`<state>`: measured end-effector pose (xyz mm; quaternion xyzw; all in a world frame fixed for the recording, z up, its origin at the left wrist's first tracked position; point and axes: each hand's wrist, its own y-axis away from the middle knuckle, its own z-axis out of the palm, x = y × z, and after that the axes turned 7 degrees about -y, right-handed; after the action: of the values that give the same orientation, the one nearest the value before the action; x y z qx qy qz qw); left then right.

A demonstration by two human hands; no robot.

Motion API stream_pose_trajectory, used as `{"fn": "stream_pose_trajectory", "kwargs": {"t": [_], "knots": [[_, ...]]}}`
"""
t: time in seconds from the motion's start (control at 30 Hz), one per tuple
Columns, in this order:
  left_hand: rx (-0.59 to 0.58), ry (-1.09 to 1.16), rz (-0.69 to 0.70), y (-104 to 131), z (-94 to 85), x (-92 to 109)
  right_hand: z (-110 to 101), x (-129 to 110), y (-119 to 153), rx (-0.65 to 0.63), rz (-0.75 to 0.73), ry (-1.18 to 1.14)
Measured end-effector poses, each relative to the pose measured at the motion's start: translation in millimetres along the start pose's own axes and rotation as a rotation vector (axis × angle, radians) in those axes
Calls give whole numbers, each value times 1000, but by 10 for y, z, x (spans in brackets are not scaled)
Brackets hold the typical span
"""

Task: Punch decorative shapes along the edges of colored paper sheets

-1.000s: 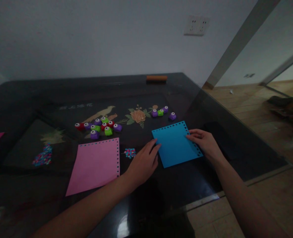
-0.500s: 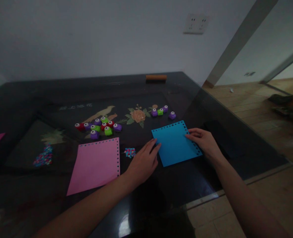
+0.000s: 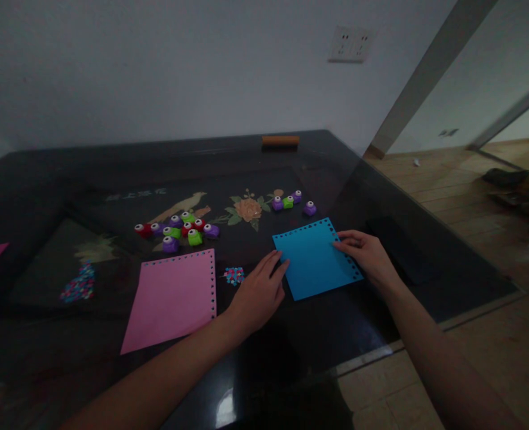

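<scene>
A blue sheet of paper (image 3: pixel 316 260) lies on the dark table, with small holes punched along its top and right edges. My left hand (image 3: pixel 260 292) holds its left edge, the thumb resting on the paper. At the right edge, my right hand (image 3: pixel 365 257) has the sheet between thumb and fingers. Left of my left hand is a pink sheet of paper (image 3: pixel 175 301), also punched along its top and right edges; my left forearm crosses its lower corner. A small heap of coloured paper bits (image 3: pixel 234 275) sits between the two sheets.
Several craft punches (image 3: pixel 195 237) in red, green and purple cluster behind the pink sheet; a smaller group (image 3: pixel 288 202) is behind the blue one. More paper bits (image 3: pixel 80 283) lie left. A dark flat object (image 3: pixel 399 248) is at right, and a brown stick (image 3: pixel 280 140) near the wall.
Both hands stay on the blue sheet with hardly any movement. The view has shifted very slightly.
</scene>
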<state>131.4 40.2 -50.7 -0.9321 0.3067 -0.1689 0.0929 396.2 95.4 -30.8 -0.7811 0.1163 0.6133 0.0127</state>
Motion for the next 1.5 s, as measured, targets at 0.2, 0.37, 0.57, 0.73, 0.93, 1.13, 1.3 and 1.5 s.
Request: {"fn": "stream_pose_trajectory", "kwargs": {"t": [0.2,0.37,0.57,0.73,0.93,1.13,1.3,1.5], "knots": [[-7,-6,1,-1,-10,5,16,-25,30,-17,-29,-6],[-4,-21,1,-6,-8,9,-9,-9,32,28,-110,7],[7,-23,1,-10,-16,18,-77,75,-42,103,-284,129],[11,-3,22,-6,-45,26,-70,91,-56,61,-324,211],[-10,9,40,-5,-78,29,-41,48,-27,20,-327,297],[-19,4,30,-5,-71,33,-20,28,-15,15,-336,312],[-30,-11,27,-4,-68,34,-24,40,-19,1,-346,301],[-17,-23,41,0,-61,27,-25,45,-20,-5,-341,298]]}}
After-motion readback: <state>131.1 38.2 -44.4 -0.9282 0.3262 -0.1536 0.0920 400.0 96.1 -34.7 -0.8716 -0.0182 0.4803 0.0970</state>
